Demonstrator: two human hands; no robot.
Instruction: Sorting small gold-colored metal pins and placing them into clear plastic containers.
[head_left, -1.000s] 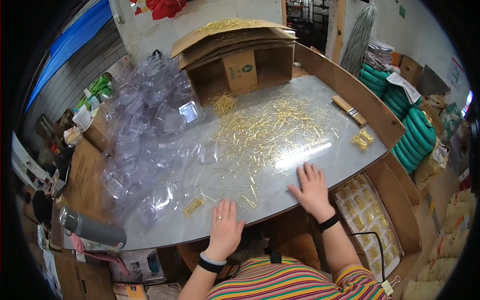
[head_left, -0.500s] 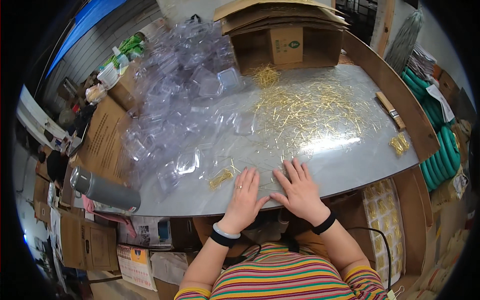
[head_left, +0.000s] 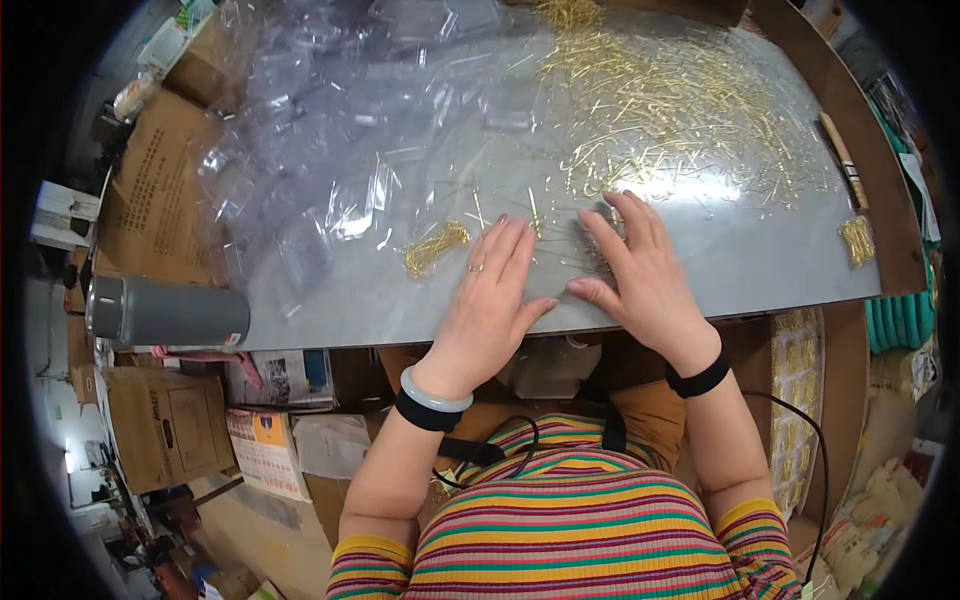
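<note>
My left hand (head_left: 490,300) lies nearly flat on the grey tabletop (head_left: 720,270), fingers together and stretched out, thumb pointing right. My right hand (head_left: 648,275) is to its right, fingers spread and slightly bent, thumb apart. A few thin metal pins (head_left: 562,252) lie loose between the two hands. Just left of my left fingertips sits a small bundle of gold pins (head_left: 435,248). Beyond my right hand a wide scatter of gold pins (head_left: 690,110) covers the table. What lies under my palms is hidden.
Clear plastic boxes (head_left: 300,130) heap over the left side. A grey bottle (head_left: 170,312) lies at the table's left front edge. A brush (head_left: 845,160) and another gold pin bundle (head_left: 856,241) are by the right-hand board (head_left: 850,90). Below stands a tray of pin bundles (head_left: 795,400).
The view has tipped downward, so the table appears higher. My hands have drawn apart, and the right fingers are now more bent.
</note>
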